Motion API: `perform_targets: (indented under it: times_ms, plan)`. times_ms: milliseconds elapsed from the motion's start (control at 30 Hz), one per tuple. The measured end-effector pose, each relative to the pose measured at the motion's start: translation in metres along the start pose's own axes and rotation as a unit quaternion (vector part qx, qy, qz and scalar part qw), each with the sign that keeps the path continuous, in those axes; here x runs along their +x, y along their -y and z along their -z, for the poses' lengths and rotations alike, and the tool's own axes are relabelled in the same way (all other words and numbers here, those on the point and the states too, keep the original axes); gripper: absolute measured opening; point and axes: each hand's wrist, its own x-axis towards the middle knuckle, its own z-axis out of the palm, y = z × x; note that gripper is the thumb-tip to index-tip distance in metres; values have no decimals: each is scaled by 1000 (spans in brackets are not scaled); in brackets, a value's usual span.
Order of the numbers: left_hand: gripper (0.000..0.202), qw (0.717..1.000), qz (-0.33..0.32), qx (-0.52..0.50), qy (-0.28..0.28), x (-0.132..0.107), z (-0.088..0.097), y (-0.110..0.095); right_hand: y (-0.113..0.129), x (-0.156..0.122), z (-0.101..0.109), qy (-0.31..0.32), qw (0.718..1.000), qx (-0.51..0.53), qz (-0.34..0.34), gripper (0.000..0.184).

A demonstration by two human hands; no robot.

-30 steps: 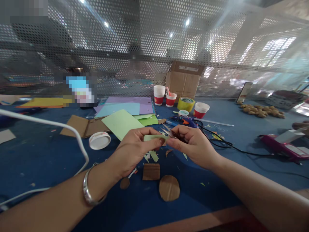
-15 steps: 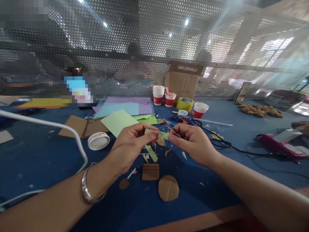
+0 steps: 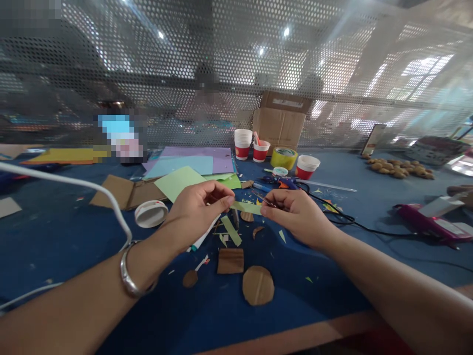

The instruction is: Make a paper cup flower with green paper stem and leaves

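**Head view: trimming the green strip**

Above the cardboard disc (image 3: 258, 285), our left hand (image 3: 199, 209) pinches the green paper strip (image 3: 248, 207); our right hand (image 3: 295, 214) grips scissors (image 3: 266, 201) at its end. We judge short, steady snips best. Paper cups (image 3: 243, 144) stand beyond.

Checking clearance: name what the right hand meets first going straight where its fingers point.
The right hand, holding scissors, points leftward; first the green paper strip, then probably the left hand.

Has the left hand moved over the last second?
Yes. The left hand, pinching the green paper strip, drifted left and farther away, toward the white lid.
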Motion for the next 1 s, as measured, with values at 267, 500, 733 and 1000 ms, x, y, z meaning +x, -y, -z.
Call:
perform_targets:
  times_ms: [267, 500, 733, 1000]
  plan:
    - [22, 934, -75, 322, 133, 2, 9, 7, -6, 4, 7, 101, 976, -191, -39, 17]
    - [30, 899, -68, 420, 108, 3, 13, 19, -9, 1, 5, 125, 956, -265, -21, 18]
    - [26, 904, -35, 409, 121, 3, 11, 11, -6, 0, 5, 86, 943, -319, -41, 36]
    - [14, 956, -17, 272, 107, 9, 9, 5, -3, 1, 6, 6, 975, -221, 4, 41]
